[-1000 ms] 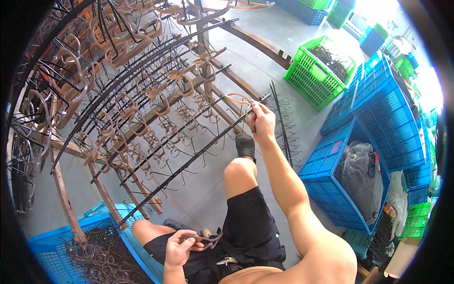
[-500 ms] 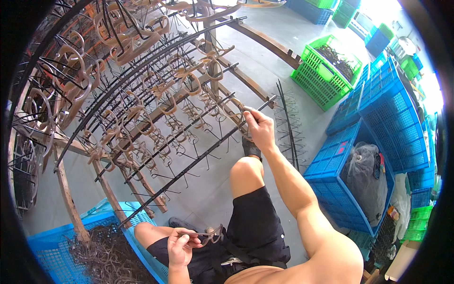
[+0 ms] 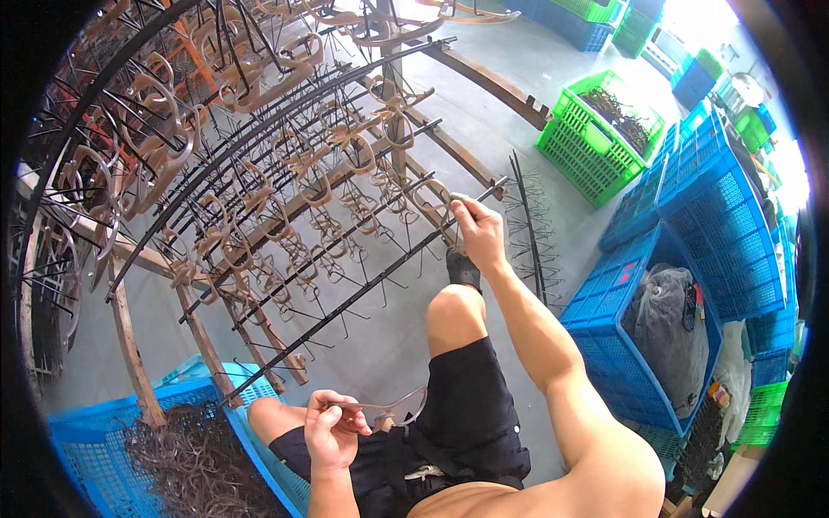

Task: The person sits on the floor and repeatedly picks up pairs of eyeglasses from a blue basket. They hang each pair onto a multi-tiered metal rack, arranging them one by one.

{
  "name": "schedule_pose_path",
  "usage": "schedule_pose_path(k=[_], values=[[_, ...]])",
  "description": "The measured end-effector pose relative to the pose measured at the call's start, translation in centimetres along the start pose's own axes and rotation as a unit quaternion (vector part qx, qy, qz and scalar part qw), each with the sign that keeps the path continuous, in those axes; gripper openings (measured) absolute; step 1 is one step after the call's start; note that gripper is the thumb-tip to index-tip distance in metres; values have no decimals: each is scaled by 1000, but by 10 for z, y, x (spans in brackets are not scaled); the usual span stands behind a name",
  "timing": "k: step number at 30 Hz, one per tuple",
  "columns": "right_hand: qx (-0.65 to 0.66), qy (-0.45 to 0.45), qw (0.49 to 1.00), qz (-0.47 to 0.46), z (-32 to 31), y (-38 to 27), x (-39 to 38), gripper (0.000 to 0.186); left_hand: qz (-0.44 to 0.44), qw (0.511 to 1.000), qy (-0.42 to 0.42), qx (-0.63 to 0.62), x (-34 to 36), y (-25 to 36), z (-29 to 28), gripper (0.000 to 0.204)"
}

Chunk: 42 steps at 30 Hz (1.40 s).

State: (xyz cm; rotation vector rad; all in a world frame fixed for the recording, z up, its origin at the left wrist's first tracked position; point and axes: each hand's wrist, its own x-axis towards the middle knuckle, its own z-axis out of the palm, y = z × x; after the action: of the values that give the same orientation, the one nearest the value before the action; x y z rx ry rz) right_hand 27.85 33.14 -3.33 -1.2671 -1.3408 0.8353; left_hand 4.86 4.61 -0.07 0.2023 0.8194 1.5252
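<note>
My left hand (image 3: 332, 427) is closed on one end of a brown, see-through eyeglass frame (image 3: 404, 406) and holds it above my lap. Its curved rim points right, over my black shorts. Farther forward, my right hand (image 3: 480, 233) pinches the edge of another brown eyeglass frame (image 3: 429, 204). That one hangs near the right end of a black hooked bar (image 3: 367, 289) on the rack; my fingers hide part of it. Many similar eyeglass frames (image 3: 298, 198) hang from the hooks of the bars behind. Along the nearest bar, several hooks are bare.
A blue crate (image 3: 95, 449) full of dark, tangled pieces stands at lower left, beside wooden rack legs (image 3: 129, 354). A loose hooked bar (image 3: 528, 229) lies on the floor at right. Beyond are a green crate (image 3: 583, 160) and a blue crate (image 3: 596, 324) with a bag.
The eyeglass frame in my left hand has swung up and turned, so its rim shows more fully. My right hand stays at the bar's end. The whole view has shifted slightly.
</note>
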Motion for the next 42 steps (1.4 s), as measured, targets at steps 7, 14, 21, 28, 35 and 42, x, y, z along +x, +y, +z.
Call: schedule_pose_path(k=[7,14,21,28,35,42], values=[[-56,28,998,-17,-3,4,11,23,20,999,-43,8,0,2,10,16],[158,-21,978,135,-26,4,17,30,19,1000,-4,-2,6,6,22,14],[-92,-376,875,-290,-22,-79,-94,45,27,999,-6,-25,24,0,40,13],[48,-128,981,-139,11,-53,-98,26,201,963,91,157,26,18,30,25],[167,56,974,144,52,-26,-42,19,274,520,489,645,-41,128,-214,26],[242,-9,949,203,50,-25,-34,15,-188,388,535,727,-44,125,-273,51]])
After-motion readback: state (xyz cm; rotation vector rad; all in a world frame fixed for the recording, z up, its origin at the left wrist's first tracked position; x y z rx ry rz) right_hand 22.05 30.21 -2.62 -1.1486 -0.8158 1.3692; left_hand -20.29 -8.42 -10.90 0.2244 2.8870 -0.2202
